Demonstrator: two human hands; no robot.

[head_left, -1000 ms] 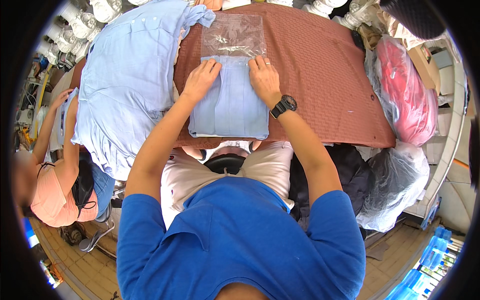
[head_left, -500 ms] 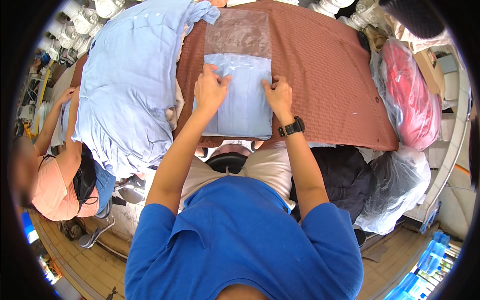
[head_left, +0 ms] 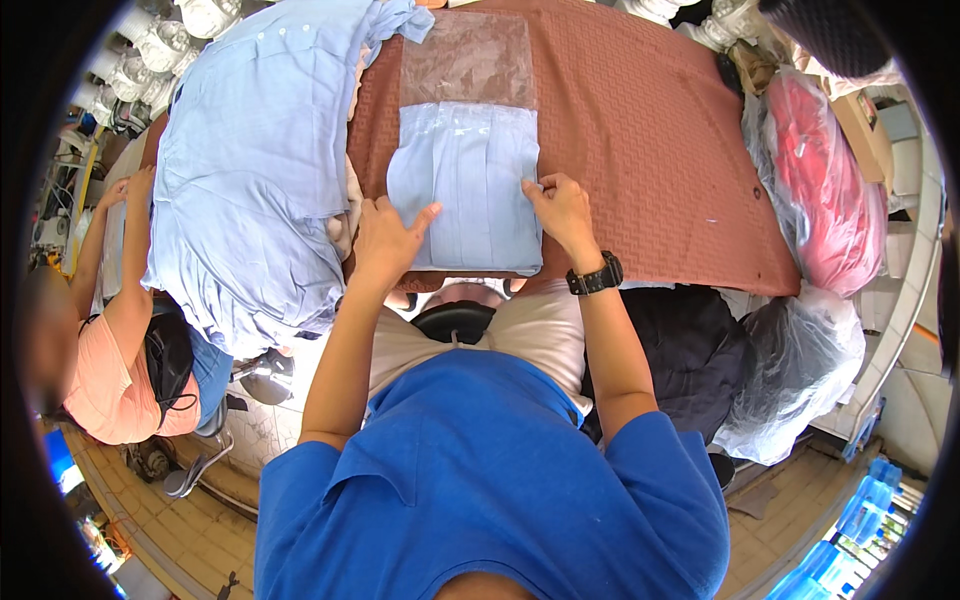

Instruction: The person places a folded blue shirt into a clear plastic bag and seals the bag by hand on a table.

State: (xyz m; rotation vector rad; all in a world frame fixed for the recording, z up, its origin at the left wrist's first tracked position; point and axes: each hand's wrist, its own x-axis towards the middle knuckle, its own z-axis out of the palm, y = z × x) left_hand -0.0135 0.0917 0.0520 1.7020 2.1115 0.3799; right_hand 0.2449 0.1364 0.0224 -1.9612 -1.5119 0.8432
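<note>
L hand (head_left: 388, 240) drawn back (thumb (head_left: 426, 218) out), R hand (head_left: 562, 210) at pkg (head_left: 475, 190)

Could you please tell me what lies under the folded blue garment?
Brown cloth shows beside the garment, and clear plastic beyond its far edge; what lies directly beneath is covered, so I cannot tell.

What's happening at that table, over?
Left hand at folded blue cloth, left side. Right hand at right edge. Clear bag reaches past cloth's far end. Blue clothes piled close on left.
</note>
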